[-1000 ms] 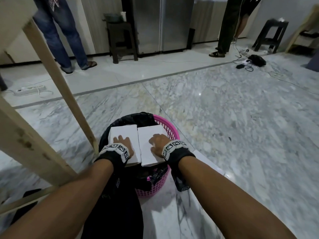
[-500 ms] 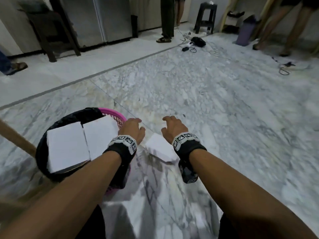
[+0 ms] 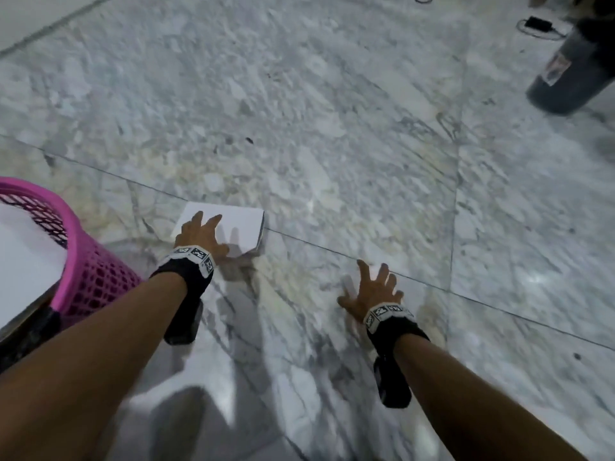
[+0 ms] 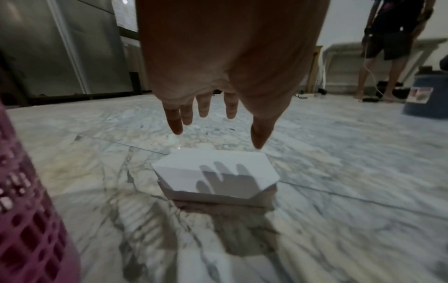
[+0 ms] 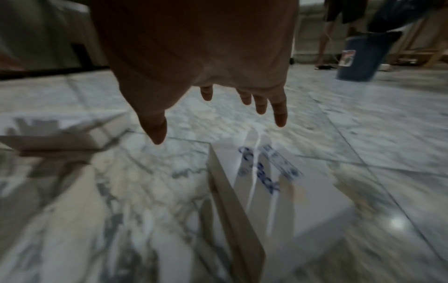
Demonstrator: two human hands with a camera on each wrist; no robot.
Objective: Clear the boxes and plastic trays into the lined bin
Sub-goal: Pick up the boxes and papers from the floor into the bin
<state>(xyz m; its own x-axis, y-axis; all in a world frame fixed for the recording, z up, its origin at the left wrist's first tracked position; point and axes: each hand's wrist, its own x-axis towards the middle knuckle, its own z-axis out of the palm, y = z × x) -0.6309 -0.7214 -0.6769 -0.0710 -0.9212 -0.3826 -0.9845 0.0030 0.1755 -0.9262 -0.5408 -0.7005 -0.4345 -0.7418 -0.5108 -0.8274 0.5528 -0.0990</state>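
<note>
A white box (image 3: 233, 227) (image 4: 213, 176) lies on the marble floor just right of the pink mesh bin (image 3: 90, 261) (image 4: 24, 220). My left hand (image 3: 203, 231) (image 4: 215, 132) hovers over it with fingers spread, casting a shadow on its lid, holding nothing. My right hand (image 3: 369, 287) (image 5: 218, 122) is spread above a second white box with blue print (image 5: 278, 191), which the hand mostly hides in the head view. White boxes (image 3: 23, 254) sit in the bin, above its black liner (image 3: 26, 334).
A dark bucket with a label (image 3: 572, 68) (image 5: 363, 55) stands on the floor at the far right. A power adapter and cable (image 3: 539, 23) lie beyond it. A person (image 4: 387, 38) stands in the background. Steel cabinets (image 4: 60, 47) line the far left.
Both hands left the two boxes on the bin and swung right and down to the floor. Their fingers have spread wide, each hand now over its own box.
</note>
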